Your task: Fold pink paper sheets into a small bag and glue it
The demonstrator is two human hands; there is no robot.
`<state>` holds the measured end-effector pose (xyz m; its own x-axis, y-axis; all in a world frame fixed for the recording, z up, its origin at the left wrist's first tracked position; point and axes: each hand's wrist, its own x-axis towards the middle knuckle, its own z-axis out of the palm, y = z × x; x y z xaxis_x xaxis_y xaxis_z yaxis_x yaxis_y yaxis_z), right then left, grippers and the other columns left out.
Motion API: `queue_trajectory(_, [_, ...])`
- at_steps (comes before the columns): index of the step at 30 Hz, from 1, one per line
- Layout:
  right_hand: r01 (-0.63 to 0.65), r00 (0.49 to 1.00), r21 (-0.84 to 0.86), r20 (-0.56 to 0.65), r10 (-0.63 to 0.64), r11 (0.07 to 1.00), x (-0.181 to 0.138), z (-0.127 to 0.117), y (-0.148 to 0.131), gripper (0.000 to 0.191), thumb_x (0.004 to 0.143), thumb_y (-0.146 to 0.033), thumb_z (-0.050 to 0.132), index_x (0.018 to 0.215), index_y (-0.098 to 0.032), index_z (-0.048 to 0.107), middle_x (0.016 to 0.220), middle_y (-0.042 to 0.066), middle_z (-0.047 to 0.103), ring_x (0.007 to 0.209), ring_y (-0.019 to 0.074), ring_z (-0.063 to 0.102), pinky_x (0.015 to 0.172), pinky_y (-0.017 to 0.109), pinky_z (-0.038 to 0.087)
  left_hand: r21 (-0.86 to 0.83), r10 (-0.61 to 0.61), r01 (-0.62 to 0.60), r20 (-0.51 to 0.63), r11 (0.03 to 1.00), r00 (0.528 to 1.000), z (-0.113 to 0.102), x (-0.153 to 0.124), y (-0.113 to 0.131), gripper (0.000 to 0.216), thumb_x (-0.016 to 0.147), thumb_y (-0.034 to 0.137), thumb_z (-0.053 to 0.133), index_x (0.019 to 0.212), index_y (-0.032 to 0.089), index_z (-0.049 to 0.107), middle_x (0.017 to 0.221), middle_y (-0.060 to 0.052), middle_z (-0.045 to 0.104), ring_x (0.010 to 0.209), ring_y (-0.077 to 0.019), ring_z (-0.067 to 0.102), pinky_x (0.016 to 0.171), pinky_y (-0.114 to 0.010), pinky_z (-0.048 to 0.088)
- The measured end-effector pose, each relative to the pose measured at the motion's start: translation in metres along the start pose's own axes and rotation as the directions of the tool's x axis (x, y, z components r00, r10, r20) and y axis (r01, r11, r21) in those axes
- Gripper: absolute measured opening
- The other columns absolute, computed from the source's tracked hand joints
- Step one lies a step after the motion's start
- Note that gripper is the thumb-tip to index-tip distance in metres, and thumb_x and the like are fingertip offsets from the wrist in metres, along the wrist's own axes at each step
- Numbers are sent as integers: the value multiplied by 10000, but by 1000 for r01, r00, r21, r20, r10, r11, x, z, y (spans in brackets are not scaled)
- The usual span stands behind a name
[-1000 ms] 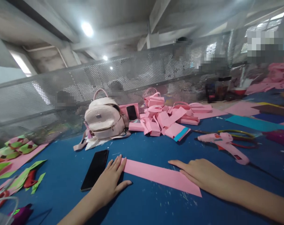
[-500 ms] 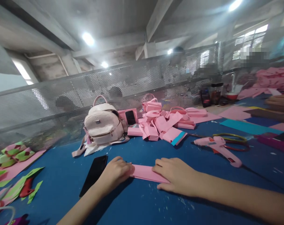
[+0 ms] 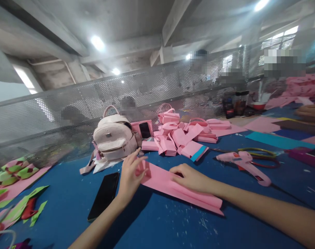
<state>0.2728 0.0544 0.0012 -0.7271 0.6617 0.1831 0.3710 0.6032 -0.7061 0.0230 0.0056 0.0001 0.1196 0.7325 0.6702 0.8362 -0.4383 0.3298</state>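
A folded strip of pink felt-like sheet (image 3: 161, 178) lies slantwise on the blue table, its long edges partly opened up. At its left end is my left hand (image 3: 130, 178), with fingers spread and the thumb against the pink surface. My right hand (image 3: 192, 178) grips the middle of the strip with curled fingers, and its fingertips are partly hidden. Left of my left hand lies a black phone (image 3: 104, 195). A pink hot glue gun (image 3: 244, 160) rests to the right, beside scissors with looped handles (image 3: 263, 155).
A pale backpack (image 3: 114, 138) stands at the back, next to a pile of pink pieces (image 3: 183, 136). Green scraps (image 3: 30, 197) and a red-handled tool (image 3: 30, 208) lie at left. A perforated metal partition (image 3: 149, 84) runs behind. Another person's hand (image 3: 310, 112) shows at far right.
The pink strip has opened from a narrow flat fold and now slants down to the right. My left hand has risen and spread its fingers. My right hand has shifted slightly up.
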Motion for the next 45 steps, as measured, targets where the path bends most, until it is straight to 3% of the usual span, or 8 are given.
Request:
queue_trajectory(4, [-48, 997, 259, -42, 61, 965, 6, 2, 12, 260, 874, -352, 481, 762, -145, 593, 711, 3, 589, 666, 160, 555, 607, 268, 378, -364, -352, 299, -88, 882, 932, 15, -4, 1, 800, 745, 262, 751, 1435, 265, 347, 1579, -95, 255, 1461, -298, 198, 1171, -497, 221])
queue_trajectory(7, [-58, 996, 340, -42, 77, 938, 6, 7, 16, 312, 884, -403, 467, 949, -124, 590, 896, 62, 652, 808, 201, 635, 696, 297, 460, -722, -561, 537, 248, 437, 790, 24, -13, 5, 763, 738, 293, 769, 1392, 195, 390, 1440, -150, 479, 1331, -309, 454, 1106, -475, 366])
queue_trajectory(14, [-39, 990, 496, -101, 102, 867, -2, 25, 18, 647, 858, -315, 521, 1430, -165, 258, 1209, 146, 587, 1056, 238, 625, 856, 396, 519, -757, -298, 653, 631, -32, 717, 26, -26, 38, 366, 777, 258, 743, 1080, 73, 653, 1044, -159, 731, 895, -238, 717, 859, -352, 562])
queue_trajectory(20, [72, 972, 25, -227, -65, 997, -6, 28, 19, 623, 894, -353, 520, 1481, -268, 327, 1521, 97, 329, 1404, 279, 298, 1153, 498, 253, -770, -300, 636, 620, -53, 725, 29, -29, 37, 364, 781, 248, 750, 1099, 98, 657, 1045, -150, 733, 845, -230, 717, 800, -334, 568])
queue_trajectory(25, [-69, 997, 83, -41, 73, 994, -11, 32, 12, 982, 786, -565, 652, 1545, -196, 150, 1598, 113, 179, 1448, 309, 207, 1180, 500, 189, -779, -250, 625, 617, -57, 746, 31, -31, 38, 360, 815, 257, 724, 1139, 126, 639, 1061, -141, 725, 869, -231, 709, 789, -330, 559])
queue_trajectory(30, [-50, 996, 214, -56, 64, 976, -11, 35, 15, 906, 808, -391, 624, 1542, -204, 127, 1598, 106, 182, 1454, 265, 201, 1178, 470, 182, -783, -239, 619, 613, -61, 753, 32, -32, 39, 353, 823, 243, 718, 1148, 137, 632, 999, -113, 729, 813, -193, 698, 769, -306, 551])
queue_trajectory(39, [-49, 979, 727, -102, 178, 685, -5, 30, 14, 674, 785, -400, 608, 1395, -219, 387, 1362, 128, 549, 1190, 297, 561, 1023, 480, 404, -824, -551, 553, 520, -123, 652, 40, -36, 30, 786, 597, 93, 796, 1308, 190, 476, 770, 4, 708, 626, -129, 659, 640, -226, 533])
queue_trajectory(45, [-65, 985, 896, -14, 173, 440, -8, 33, 10, 624, 759, -248, 620, 1365, -231, 472, 1182, 79, 682, 963, 268, 684, 872, 435, 522, -821, -476, 564, 531, -85, 701, 34, -30, 39, 635, 752, 263, 743, 1327, 162, 494, 1166, -132, 681, 1007, -255, 675, 848, -321, 536])
